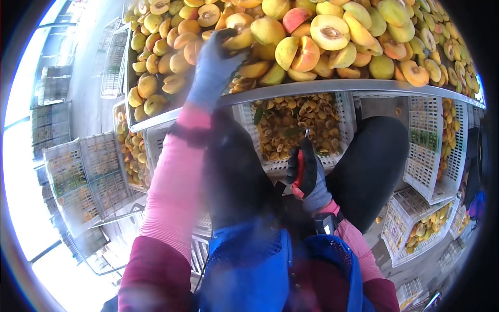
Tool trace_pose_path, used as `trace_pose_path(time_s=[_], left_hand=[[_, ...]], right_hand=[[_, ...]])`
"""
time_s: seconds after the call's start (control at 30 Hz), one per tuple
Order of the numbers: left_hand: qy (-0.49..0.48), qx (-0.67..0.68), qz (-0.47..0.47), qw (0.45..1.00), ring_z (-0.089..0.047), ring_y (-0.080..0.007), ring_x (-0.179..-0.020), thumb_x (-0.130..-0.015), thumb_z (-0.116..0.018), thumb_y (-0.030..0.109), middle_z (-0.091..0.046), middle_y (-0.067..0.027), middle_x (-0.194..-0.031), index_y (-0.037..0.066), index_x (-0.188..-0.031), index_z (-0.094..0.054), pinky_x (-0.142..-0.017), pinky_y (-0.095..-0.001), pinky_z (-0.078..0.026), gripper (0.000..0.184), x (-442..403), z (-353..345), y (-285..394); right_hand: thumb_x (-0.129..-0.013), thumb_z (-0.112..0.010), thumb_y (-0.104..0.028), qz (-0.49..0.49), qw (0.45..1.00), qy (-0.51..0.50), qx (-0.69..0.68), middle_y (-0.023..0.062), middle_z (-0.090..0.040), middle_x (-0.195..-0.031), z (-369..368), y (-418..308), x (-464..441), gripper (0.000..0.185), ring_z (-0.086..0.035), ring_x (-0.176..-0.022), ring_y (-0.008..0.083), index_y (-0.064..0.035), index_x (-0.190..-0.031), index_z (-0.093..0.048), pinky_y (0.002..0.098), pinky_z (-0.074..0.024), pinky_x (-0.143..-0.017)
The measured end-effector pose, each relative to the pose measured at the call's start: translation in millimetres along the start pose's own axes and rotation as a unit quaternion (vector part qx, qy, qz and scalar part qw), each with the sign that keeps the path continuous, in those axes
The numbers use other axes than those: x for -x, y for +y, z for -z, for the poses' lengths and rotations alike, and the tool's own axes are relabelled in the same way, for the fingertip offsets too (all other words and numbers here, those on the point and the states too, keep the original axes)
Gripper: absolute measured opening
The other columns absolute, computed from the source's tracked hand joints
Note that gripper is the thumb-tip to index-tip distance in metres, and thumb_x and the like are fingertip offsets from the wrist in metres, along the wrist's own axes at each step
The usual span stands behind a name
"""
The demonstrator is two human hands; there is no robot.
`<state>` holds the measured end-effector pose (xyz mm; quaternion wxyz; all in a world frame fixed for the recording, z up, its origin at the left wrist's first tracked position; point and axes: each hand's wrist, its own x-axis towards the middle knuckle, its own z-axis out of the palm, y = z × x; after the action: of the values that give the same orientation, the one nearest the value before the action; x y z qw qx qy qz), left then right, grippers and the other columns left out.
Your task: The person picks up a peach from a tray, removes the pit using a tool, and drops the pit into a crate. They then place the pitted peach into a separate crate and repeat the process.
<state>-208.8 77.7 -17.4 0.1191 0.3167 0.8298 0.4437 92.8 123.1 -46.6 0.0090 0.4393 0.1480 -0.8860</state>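
Note:
My left hand [215,67], in a grey glove with dark fingertips, reaches over the heap of yellow peaches [267,31] on the metal-edged table. Its fingers are apart, and the fingertips touch a peach [239,39] at the near left of the heap; the hand is slightly blurred. Many peaches are cut in half, and one peach half [330,32] lies cut face up with its stone showing. Between my knees, my right hand [310,174] is closed round a small red-handled tool [297,183]. A short metal tip sticks up from the fist; its exact kind is unclear.
A white crate [251,127] below the table edge holds brownish fruit pieces and some leaves. The metal rim [312,87] runs across in front of me. Slatted crates [86,179] stand at left, and more fruit crates [422,138] stand or lie tilted at right.

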Motion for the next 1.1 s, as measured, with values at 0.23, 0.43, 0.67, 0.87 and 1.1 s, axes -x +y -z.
trace_pose_path(time_s=[0.23, 0.43, 0.67, 0.87, 1.1], left_hand=[[0.041, -0.207, -0.186, 0.96, -0.059, -0.0204, -0.071, -0.064, -0.079, 0.007, -0.058, -0.0106, -0.093, 0.006, -0.111, -0.063, -0.062, -0.0303, -0.048, 0.049, 115.8, 1.2, 78.4], [-0.027, -0.151, -0.214, 0.965, -0.062, -0.0259, -0.083, -0.06, -0.079, 0.004, -0.057, -0.0117, -0.099, 0.01, -0.103, -0.065, -0.068, -0.0342, -0.052, 0.046, 174.3, -16.5, 81.0], [0.007, 0.304, 0.137, 0.943, -0.054, -0.0149, -0.105, -0.097, -0.047, 0.033, -0.056, -0.0094, -0.114, -0.001, -0.126, -0.047, -0.088, -0.0275, -0.044, 0.045, 204.5, -48.3, 94.2], [0.103, 0.379, 0.222, 0.893, -0.057, -0.0141, -0.089, -0.096, -0.05, 0.038, -0.059, -0.0103, -0.1, 0.0, -0.114, -0.052, -0.076, -0.0256, -0.047, 0.042, 196.7, -48.7, 112.0], [0.143, 0.349, 0.244, 0.893, -0.056, -0.0138, -0.088, -0.099, -0.043, 0.033, -0.059, -0.0095, -0.099, 0.0, -0.112, -0.053, -0.078, -0.0266, -0.047, 0.037, 208.9, -61.5, 109.3]], right_hand=[[-0.089, -0.047, -0.059, 0.184, 0.967, -0.031, 0.174, -0.0001, -0.045, -0.059, -12.7, -9.8, -1.5, 0.051, -0.041, -0.044, 0.0102, -0.0093, -0.098, -0.055, 0.025, -0.0344, -0.04], [-0.09, -0.051, -0.046, 0.075, 0.989, -0.13, 0.015, 0.0008, -0.051, -0.063, -34.3, -30.1, 20.4, 0.038, -0.041, -0.043, 0.0096, -0.0105, -0.102, -0.056, 0.0247, -0.0327, -0.04], [-0.087, -0.062, -0.017, 0.148, 0.97, -0.193, 0.028, 0.0042, -0.057, -0.081, -25.8, -19.9, 25.1, 0.03, -0.053, -0.059, 0.0129, -0.0049, -0.113, -0.051, 0.0274, -0.0426, -0.051], [-0.089, -0.057, -0.012, 0.433, 0.756, -0.055, 0.487, 0.0115, -0.057, -0.084, -27.6, -2.9, 44.4, 0.029, -0.059, -0.068, 0.0208, -0.0001, -0.114, -0.049, 0.0329, -0.0464, -0.059], [-0.091, -0.054, -0.013, 0.482, 0.673, 0.011, 0.561, 0.0217, -0.061, -0.092, -23.1, 16.9, 61.2, 0.033, -0.061, -0.078, 0.0337, 0.0053, -0.118, -0.048, 0.0388, -0.0487, -0.069]])
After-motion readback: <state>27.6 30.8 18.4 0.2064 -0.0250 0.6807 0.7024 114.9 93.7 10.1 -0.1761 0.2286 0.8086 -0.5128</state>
